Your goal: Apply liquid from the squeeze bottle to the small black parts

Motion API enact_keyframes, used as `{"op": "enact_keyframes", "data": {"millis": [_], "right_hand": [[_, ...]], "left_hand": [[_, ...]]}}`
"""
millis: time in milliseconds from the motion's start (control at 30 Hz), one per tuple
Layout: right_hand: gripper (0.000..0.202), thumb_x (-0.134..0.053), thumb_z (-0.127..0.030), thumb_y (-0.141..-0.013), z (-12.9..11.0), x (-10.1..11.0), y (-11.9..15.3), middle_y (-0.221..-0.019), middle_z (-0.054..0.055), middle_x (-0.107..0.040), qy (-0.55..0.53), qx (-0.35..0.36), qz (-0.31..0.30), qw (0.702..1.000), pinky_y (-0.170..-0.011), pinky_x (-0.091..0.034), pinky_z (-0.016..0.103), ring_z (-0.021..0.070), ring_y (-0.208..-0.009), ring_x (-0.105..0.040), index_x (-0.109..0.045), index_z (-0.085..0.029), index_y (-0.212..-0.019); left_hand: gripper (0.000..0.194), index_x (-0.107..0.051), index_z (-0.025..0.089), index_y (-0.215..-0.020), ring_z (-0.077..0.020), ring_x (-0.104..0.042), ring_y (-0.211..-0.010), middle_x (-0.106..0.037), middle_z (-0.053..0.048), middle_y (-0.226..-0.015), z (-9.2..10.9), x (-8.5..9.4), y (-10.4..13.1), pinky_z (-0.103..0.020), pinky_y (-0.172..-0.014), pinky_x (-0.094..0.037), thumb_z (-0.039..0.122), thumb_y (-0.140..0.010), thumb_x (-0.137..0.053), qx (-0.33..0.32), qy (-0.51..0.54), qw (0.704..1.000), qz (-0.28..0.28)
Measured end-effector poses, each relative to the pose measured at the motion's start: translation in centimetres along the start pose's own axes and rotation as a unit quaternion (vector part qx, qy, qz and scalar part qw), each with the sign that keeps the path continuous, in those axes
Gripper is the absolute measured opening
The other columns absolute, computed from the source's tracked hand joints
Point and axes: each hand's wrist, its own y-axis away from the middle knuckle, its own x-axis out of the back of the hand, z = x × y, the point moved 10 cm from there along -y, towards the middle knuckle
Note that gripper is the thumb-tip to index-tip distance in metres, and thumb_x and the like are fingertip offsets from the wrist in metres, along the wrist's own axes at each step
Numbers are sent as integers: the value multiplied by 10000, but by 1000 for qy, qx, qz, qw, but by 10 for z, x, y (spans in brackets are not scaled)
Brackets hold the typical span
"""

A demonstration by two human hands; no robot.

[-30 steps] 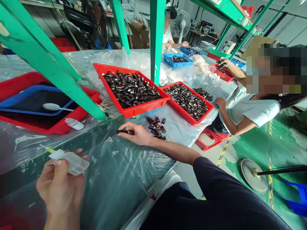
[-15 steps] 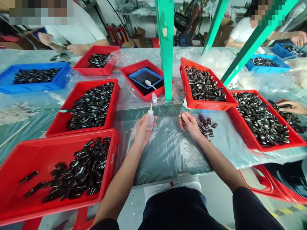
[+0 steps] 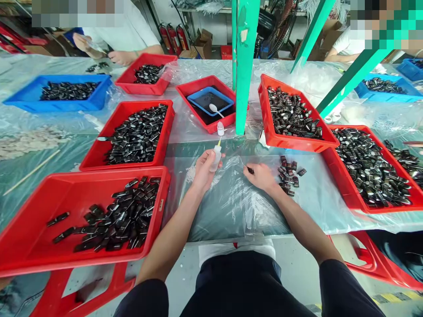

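Note:
My left hand is wrapped round a small translucent squeeze bottle, its thin yellowish nozzle pointing up. My right hand is closed on a small dark glossy piece, low over the plastic-covered table. The two hands are a short way apart. Just right of my right hand lies a loose group of dark glossy pieces. Beyond the bottle stands a small white-capped bottle, by a red tray that holds a blue tray of dark contents with a white spoon.
Red bins of dark pieces stand at left and right. A green post rises behind the table's middle; a slanted green beam is at right. Across the table, a person in white works.
The view has shifted, so the table things sit further right. My right hand has turned palm down and lower, with the dark piece now showing. My left hand still holds the bottle.

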Motion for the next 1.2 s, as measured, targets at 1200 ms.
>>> {"op": "enact_keyframes", "data": {"millis": [1200], "right_hand": [[438,-812,-630,-814,-6,3,5,-874,24,-680,-471,34,44,880,-517,-443,257,125,-664,-547,-751,-239,-1004]], "left_hand": [[472,-638,172,-700,-69,-432,-468,-584,8,-593,12,6,9,-240,-427,-247,577,-799,-858,-39,-33,995,91]]}}
